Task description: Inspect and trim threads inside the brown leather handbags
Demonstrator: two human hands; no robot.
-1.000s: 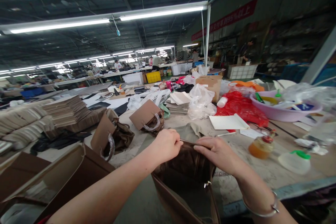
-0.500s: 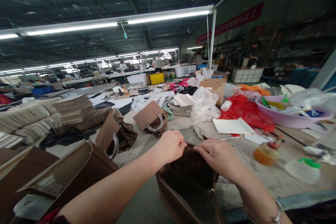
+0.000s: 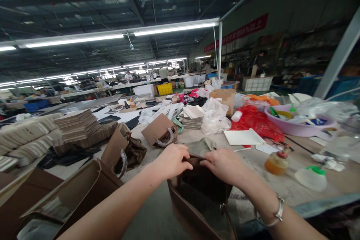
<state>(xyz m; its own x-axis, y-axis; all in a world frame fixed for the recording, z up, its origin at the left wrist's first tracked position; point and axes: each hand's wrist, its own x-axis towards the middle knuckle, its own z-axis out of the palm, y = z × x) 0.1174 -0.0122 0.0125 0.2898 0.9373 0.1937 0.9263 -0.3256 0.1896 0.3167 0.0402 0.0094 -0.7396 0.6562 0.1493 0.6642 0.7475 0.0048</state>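
Observation:
A brown handbag (image 3: 182, 206) stands before me with its mouth open and its dark lining showing. My left hand (image 3: 174, 161) pinches the bag's far rim, thumb inside and fingers over the outer side. A short way to the right, my right hand (image 3: 222, 163) grips the same rim between thumb and fingers. A small metal zipper end (image 3: 222, 206) hangs at the bag's right side. The bag's bottom is lost in shadow, and its near edge runs out of view.
More brown bags (image 3: 115, 150) stand to the left, beside stacked brown panels (image 3: 75, 125). On the right are a jar of amber liquid (image 3: 277, 163), a green-capped bottle (image 3: 311, 178), a red plastic bag (image 3: 253, 122) and a lilac basin (image 3: 300, 129).
My left hand has slid left along the rim, widening the gap between my hands, and its thumb now shows apart from the fingers. The camera view has shifted slightly.

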